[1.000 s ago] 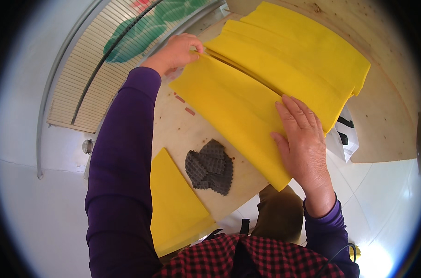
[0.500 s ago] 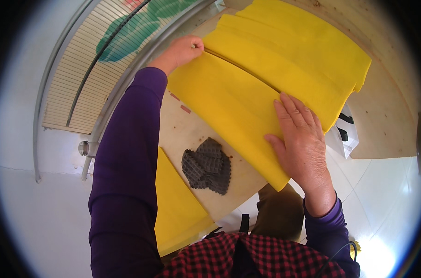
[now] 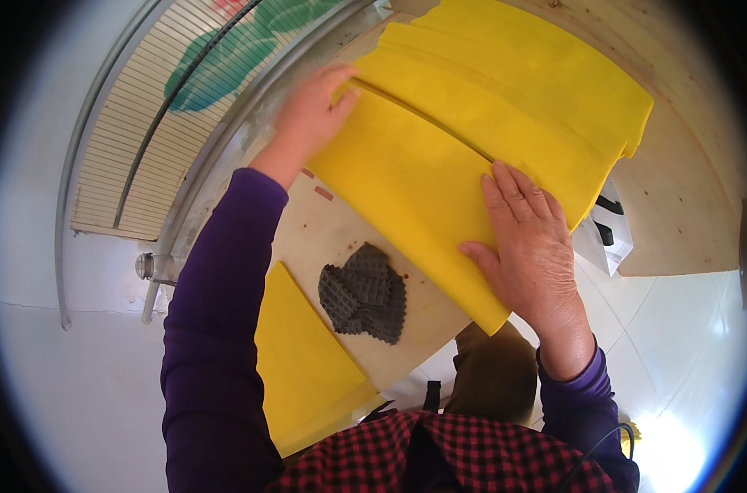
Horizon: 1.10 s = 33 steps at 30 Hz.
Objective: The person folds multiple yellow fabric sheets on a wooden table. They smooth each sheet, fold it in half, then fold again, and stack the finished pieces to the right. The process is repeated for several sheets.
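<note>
A large sheet of yellow cloth [image 3: 414, 172] lies folded over the pale board, with a dark slit between its near panel and its far panel [image 3: 521, 82]. My right hand [image 3: 533, 246] rests flat on the near panel's right end, fingers stretched and thumb apart. At the left end of the slit is my left hand [image 3: 312, 111], slightly blurred, thumb and fingers parted at the cloth's edge with nothing visible between them. A crumpled dark grey textured cloth [image 3: 365, 292] with a zigzag edge sits nearer me on the board.
Another folded yellow piece [image 3: 303, 370] lies at the near left of the board [image 3: 295, 238]. A ribbed radiator panel [image 3: 143, 156] with a metal pipe and valve [image 3: 147, 265] borders the left. A white bag [image 3: 607, 230] with black handles shows beyond the cloth's right edge.
My left hand has opened from a pinch at the cloth's left edge and shifted slightly left and nearer me. My right hand stays flat on the cloth.
</note>
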Each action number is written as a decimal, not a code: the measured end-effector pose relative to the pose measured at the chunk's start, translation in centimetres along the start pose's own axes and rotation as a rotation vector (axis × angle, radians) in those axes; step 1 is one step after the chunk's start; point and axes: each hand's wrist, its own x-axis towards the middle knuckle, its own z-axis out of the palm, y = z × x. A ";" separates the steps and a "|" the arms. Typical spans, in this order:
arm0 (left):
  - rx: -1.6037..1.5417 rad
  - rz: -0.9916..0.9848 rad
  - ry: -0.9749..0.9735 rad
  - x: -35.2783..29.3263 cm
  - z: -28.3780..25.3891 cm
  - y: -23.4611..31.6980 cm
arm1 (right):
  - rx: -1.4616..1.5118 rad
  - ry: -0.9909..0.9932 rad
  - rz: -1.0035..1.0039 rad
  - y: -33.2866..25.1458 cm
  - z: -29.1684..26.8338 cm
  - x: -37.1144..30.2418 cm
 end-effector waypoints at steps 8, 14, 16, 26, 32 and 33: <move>0.016 0.082 -0.164 -2.3 2.4 0.9 | -0.026 -0.009 -0.004 -0.2 0.1 -0.1; -0.080 0.016 -0.094 -3.1 3.0 1.2 | 0.008 -0.034 -0.052 -0.2 0.2 -0.1; -0.093 0.000 -0.077 -3.2 3.0 1.2 | -0.005 -0.061 -0.055 -0.2 0.2 -0.2; -0.081 0.017 -0.040 -3.3 3.8 1.3 | -0.038 -0.086 -0.068 0.0 0.6 -0.2; -0.021 -0.014 -0.014 -3.8 4.5 1.5 | -0.028 -0.096 -0.073 0.1 0.9 -0.2; -0.020 -0.027 -0.014 -3.9 4.5 1.5 | -0.027 -0.097 -0.073 0.1 0.9 -0.2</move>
